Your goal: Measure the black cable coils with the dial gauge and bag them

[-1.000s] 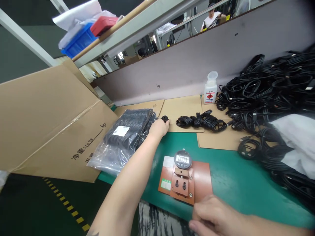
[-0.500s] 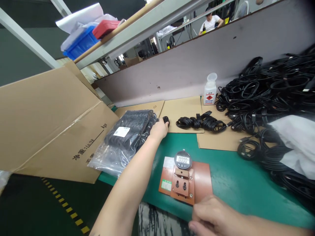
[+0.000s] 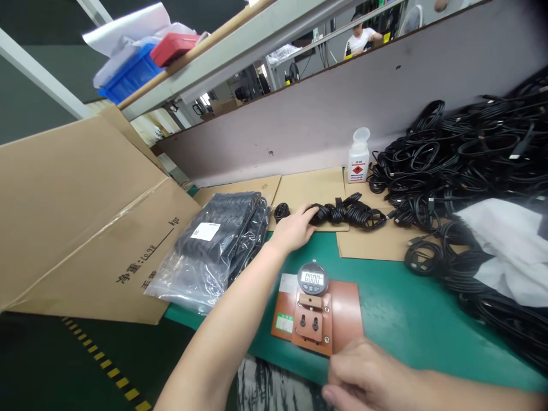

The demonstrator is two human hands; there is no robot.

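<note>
My left hand (image 3: 295,229) reaches over the cardboard, its fingers and thumb around the left end of a row of black coiled cables (image 3: 366,216). Just left of that hand, one small coiled cable (image 3: 281,212) stands by itself. Farther left lies a clear plastic bag (image 3: 216,231) packed with black cables, with a white label on it. My right hand (image 3: 363,368) is closed at the front edge, its palm side hidden from view. Above it, a digital dial gauge (image 3: 313,278) reading zero sits on a reddish-brown fixture plate (image 3: 347,311).
A large open carton (image 3: 85,217) leans at the left. Cardboard sheets (image 3: 312,185) lie along the back of the green table (image 3: 394,302). A white bottle (image 3: 358,157) stands there, beside a big heap of black cables (image 3: 466,148) and white wrapping (image 3: 507,245). Someone sits beyond the partition.
My left hand has let go of the small coiled cable beside the bag and moved right to the cable row. My right hand stays closed in place. The view has shifted slightly.
</note>
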